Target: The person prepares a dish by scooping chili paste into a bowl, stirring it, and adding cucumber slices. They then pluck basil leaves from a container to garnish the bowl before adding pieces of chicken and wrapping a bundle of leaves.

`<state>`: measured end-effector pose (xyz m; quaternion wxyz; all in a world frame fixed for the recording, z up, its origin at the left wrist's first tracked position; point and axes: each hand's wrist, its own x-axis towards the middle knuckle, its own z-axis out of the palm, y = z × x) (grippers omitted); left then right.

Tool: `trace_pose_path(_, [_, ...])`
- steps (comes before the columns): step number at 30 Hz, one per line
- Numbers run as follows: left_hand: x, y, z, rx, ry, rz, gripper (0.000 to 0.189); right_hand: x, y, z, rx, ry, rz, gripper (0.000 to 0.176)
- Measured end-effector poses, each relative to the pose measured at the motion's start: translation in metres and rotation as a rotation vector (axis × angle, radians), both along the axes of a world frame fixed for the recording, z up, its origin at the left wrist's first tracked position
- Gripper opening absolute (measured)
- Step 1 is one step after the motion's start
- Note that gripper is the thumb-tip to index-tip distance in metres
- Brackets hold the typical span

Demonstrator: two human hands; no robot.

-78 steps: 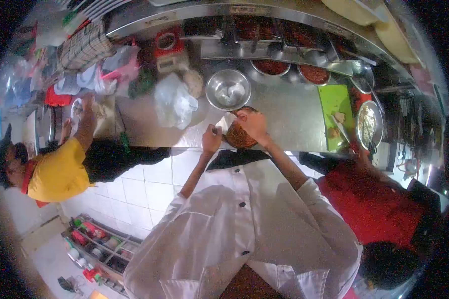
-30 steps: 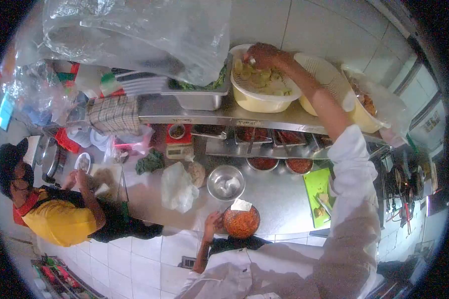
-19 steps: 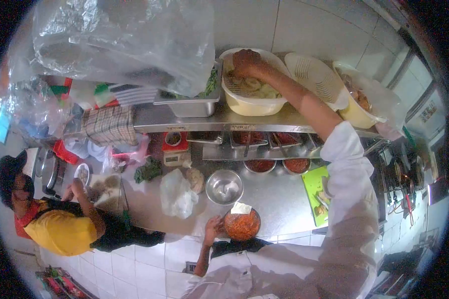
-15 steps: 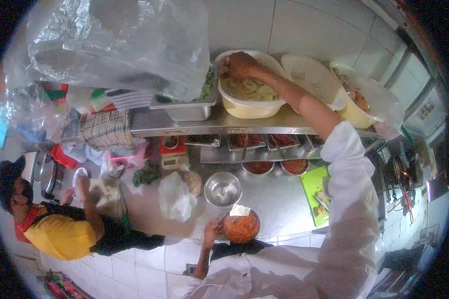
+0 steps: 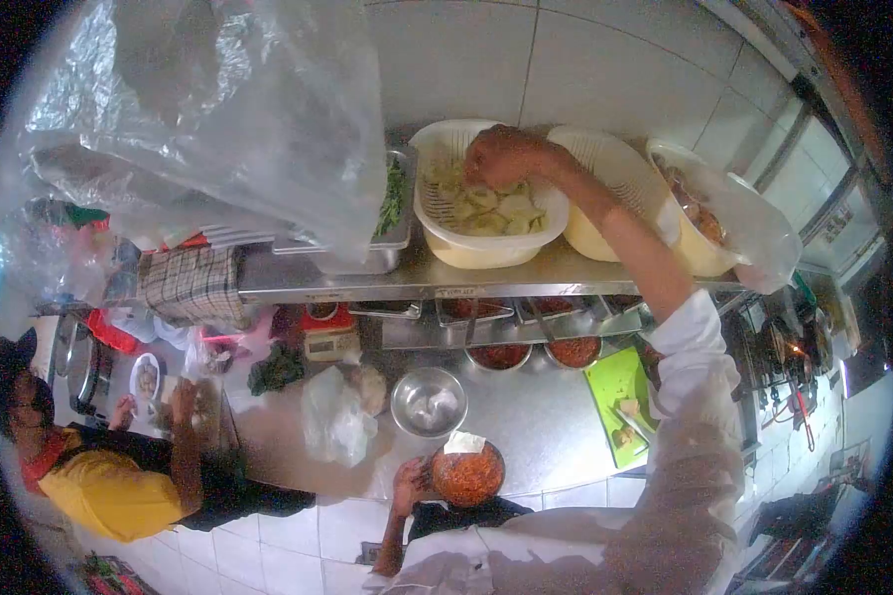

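On the upper shelf, a white and yellow basket (image 5: 496, 248) holds pale green slices. My right hand (image 5: 506, 157) is inside it, over the slices, with its fingers curled down; what they hold, if anything, is hidden. Down at the counter's front edge, my left hand (image 5: 410, 484) grips the side of a round bowl of red-orange food (image 5: 468, 478). A white piece (image 5: 464, 442) lies on that bowl's far rim. Just beyond stands a steel bowl (image 5: 429, 402) with something whitish in it.
Another person (image 5: 109, 486) works at the left. A plastic bag (image 5: 337, 415), a scale (image 5: 331, 344) and a green cutting board (image 5: 615, 402) rest on the counter. The metal shelf edge (image 5: 367, 295) crosses above it. A large clear bag (image 5: 228, 119) hangs at upper left.
The view has shifted, so the shelf and counter sit lower in it. My right hand has moved from the basket's left end toward its middle. My left hand stays at the red-orange bowl.
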<state>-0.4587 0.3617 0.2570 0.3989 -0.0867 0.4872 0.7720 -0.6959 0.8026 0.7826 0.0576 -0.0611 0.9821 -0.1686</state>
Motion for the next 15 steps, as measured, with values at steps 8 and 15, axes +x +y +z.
trace_pose_path(8, [-0.002,-0.001,-0.009,-0.059,0.051,-0.037,0.042,0.036,-0.008,-0.015,0.342,0.516,0.028,0.032])
trace_pose_path(15, [-0.004,-0.005,-0.032,0.084,-0.106,0.05,0.043,0.128,-0.072,0.027,-0.503,0.567,-0.065,0.031])
